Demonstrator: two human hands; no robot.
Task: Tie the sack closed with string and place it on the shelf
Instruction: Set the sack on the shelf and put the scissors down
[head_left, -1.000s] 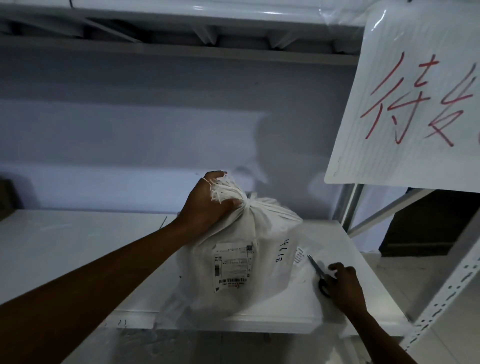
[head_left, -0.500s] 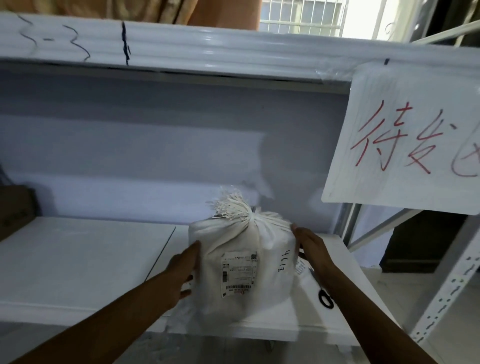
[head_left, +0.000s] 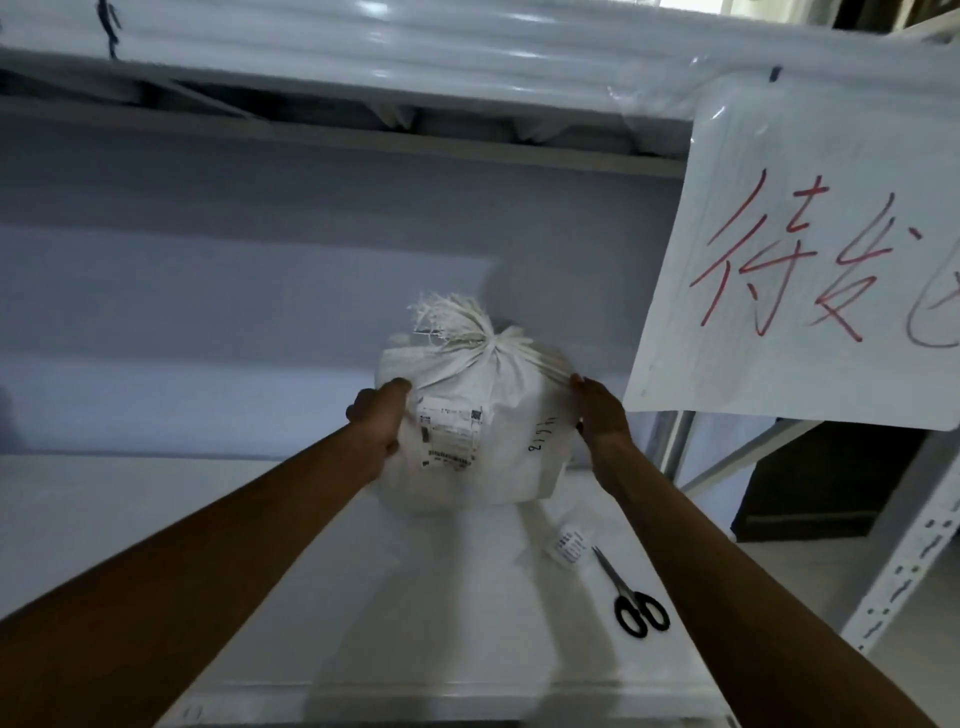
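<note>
A white woven sack (head_left: 493, 415) stands upright on the white shelf (head_left: 156, 519), near the back wall. Its neck is gathered and bound with string, and a frayed tuft (head_left: 447, 319) sticks up above the tie. A printed shipping label (head_left: 449, 436) faces me. My left hand (head_left: 382, 421) presses flat on the sack's left side. My right hand (head_left: 597, 410) presses on its right side. Both hands hold the sack between them.
Black-handled scissors (head_left: 631, 597) lie on the shelf at the front right, beside a small printed label slip (head_left: 571, 548). A white paper sign (head_left: 810, 260) with red writing hangs at the right. The upper shelf beam (head_left: 467, 57) runs overhead. A perforated metal upright (head_left: 904, 561) stands at right.
My left hand left the sack's neck and my right hand left the scissors. Both took the sack's sides, and it has slid back toward the wall.
</note>
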